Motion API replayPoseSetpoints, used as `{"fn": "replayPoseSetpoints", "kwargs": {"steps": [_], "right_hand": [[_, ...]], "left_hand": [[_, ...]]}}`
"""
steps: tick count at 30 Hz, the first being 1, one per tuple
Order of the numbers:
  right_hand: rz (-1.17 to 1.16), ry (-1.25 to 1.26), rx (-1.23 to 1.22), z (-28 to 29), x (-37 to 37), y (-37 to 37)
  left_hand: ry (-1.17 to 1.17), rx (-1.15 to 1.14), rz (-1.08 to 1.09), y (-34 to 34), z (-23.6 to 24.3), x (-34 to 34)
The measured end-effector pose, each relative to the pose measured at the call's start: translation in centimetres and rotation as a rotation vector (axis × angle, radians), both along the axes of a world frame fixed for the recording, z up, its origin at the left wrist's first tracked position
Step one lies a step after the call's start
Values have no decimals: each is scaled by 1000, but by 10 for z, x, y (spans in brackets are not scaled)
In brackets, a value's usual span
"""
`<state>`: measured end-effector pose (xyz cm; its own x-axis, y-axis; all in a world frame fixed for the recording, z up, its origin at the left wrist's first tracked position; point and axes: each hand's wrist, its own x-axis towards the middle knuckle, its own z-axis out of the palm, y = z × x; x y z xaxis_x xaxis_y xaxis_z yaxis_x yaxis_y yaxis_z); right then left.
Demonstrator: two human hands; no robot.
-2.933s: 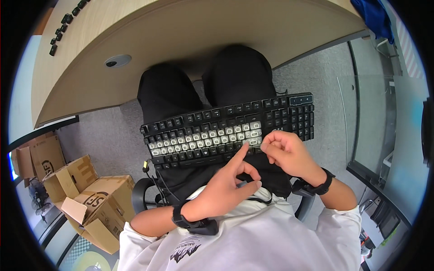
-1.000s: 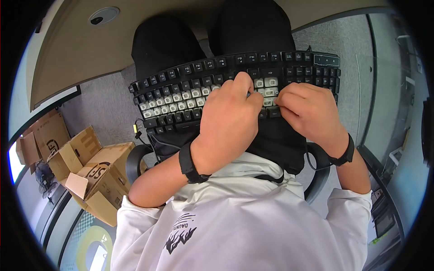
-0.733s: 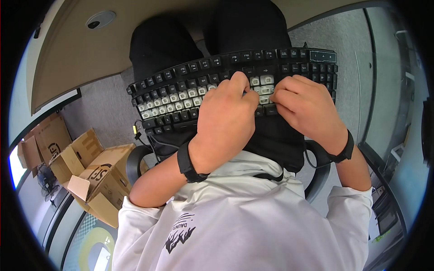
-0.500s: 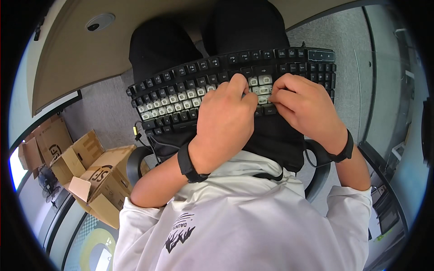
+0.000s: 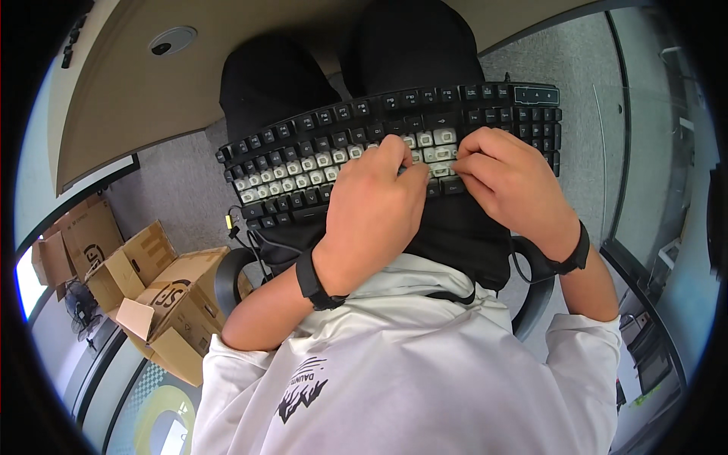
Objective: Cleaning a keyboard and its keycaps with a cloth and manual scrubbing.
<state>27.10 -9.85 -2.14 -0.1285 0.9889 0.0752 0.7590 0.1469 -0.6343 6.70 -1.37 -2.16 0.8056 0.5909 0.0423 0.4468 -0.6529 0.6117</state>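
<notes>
A black keyboard (image 5: 318, 142) lies across my lap, its cable at the left end. In its middle rows the keycaps are off, and white switch housings (image 5: 302, 181) show. My left hand (image 5: 373, 201) is closed over the right part of these bare rows, fingertips pinched together. A bit of something bluish peeks out between thumb and forefinger, too small to name. My right hand (image 5: 506, 178) is closed in a pinch at the right end of the bare rows, beside the large key positions. Whatever its fingertips hold is hidden.
Under the keyboard are my black trousers (image 5: 413, 45). A beige table (image 5: 129, 98) with a round grommet (image 5: 173, 41) stands ahead. Opened cardboard boxes (image 5: 178, 303) and a small black fan (image 5: 80, 303) sit at left. A chair armrest (image 5: 227, 280) flanks me; a glass partition (image 5: 656, 152) is at right.
My left hand has shifted slightly left and toward me, baring a few more switch housings beyond its fingers. The right hand stays almost in place, still pinched. The keyboard has moved very slightly.
</notes>
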Motion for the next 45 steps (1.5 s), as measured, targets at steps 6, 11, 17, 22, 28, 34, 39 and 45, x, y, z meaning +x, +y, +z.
{"fn": "replayPoseSetpoints", "kwargs": {"steps": [6, 11, 17, 22, 28, 34, 39, 45], "right_hand": [[-8, -3, 38, -2, -1, -2], [-15, 4, 37, -1, -2, -2], [-28, 8, 36, -3, -3, -3], [-36, 2, 50, -4, -3, -4], [-31, -7, 51, -5, -1, -5], [-43, -6, 51, -5, -2, -3], [-48, -8, 48, -5, -3, -4], [-48, -21, 51, -5, -4, -4]], "left_hand": [[-51, 4, 9, -1, -1, -4], [-54, -11, 6, 1, -1, -2], [-2, 73, 18, -2, -5, 9], [8, 112, 31, -4, -6, 8], [3, 109, 38, -5, -6, 10], [6, 99, 44, -6, -5, 10], [-12, 85, 46, -5, -6, 9], [-36, 72, 53, -5, -9, 8]]}}
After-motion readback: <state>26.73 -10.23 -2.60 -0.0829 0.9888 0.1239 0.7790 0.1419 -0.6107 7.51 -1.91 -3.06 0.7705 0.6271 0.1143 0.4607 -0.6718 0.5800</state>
